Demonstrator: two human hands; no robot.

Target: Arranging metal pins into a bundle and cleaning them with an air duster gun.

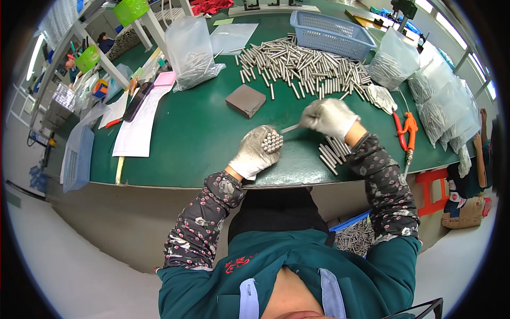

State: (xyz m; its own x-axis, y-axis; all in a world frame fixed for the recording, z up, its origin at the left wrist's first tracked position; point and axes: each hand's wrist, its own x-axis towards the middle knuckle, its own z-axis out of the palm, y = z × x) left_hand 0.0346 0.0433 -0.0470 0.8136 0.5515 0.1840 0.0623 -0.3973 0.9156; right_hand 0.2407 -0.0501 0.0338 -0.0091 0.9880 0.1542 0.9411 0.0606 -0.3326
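In a white work glove, my left hand (254,151) is closed round a bundle of metal pins (272,142), their round ends turned up. My right hand (330,117), gloved too, pinches a single metal pin (289,128) that points toward the bundle, a little apart from it. Below the right hand, several loose pins (333,153) lie side by side near the table's front edge. A large heap of the same pins (303,64) spreads over the green table (196,138) beyond both hands. Between heap and left hand sits a brown block (245,100).
Behind the heap stands a blue basket (332,35). Bags of pins flank it, one bag (190,56) left, others (446,106) right. An orange air gun (409,127) lies by red-handled pliers (399,131). Papers (139,125) cover the left side. Below the table is a pin-filled bin (355,237).
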